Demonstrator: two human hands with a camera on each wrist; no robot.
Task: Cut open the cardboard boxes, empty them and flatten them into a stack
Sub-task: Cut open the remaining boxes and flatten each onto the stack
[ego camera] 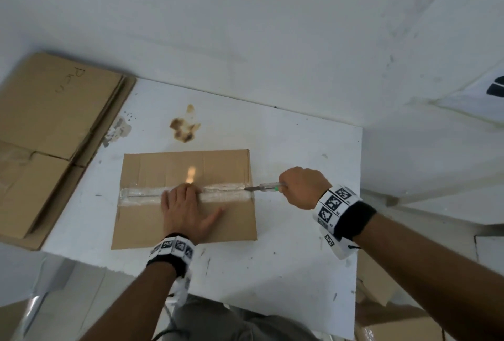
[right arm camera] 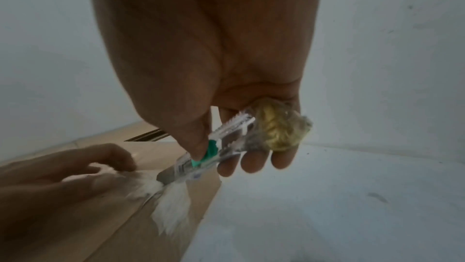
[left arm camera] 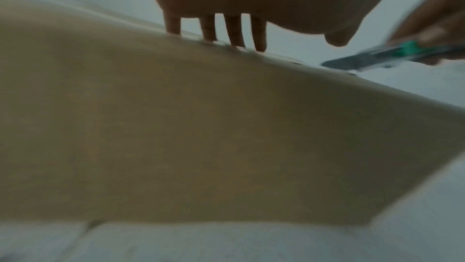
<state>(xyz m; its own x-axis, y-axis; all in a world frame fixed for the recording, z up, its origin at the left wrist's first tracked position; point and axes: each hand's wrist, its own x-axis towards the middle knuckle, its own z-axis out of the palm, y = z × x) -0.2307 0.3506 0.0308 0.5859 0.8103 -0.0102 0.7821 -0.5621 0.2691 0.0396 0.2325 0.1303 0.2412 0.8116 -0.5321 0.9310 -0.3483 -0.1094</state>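
Observation:
A closed brown cardboard box (ego camera: 152, 220) lies on the white table (ego camera: 286, 258), with a strip of clear tape (ego camera: 144, 195) along its middle seam. My left hand (ego camera: 185, 209) presses flat on the box top, fingers straight and reaching onto the tape (left arm camera: 214, 27). My right hand (ego camera: 300, 186) grips a clear utility knife with a green slider (ego camera: 268, 186) (right arm camera: 201, 159) (left arm camera: 392, 55). Its blade tip sits at the right end of the tape seam (right arm camera: 171, 202). A crumpled wad of yellowish tape (right arm camera: 279, 127) is tucked in the right palm.
A stack of flattened cardboard (ego camera: 46, 136) lies at the left, overhanging the table's edge. A brown stain (ego camera: 185, 127) marks the table behind the box. More cardboard boxes (ego camera: 387, 313) stand on the floor at the lower right. White walls close in behind.

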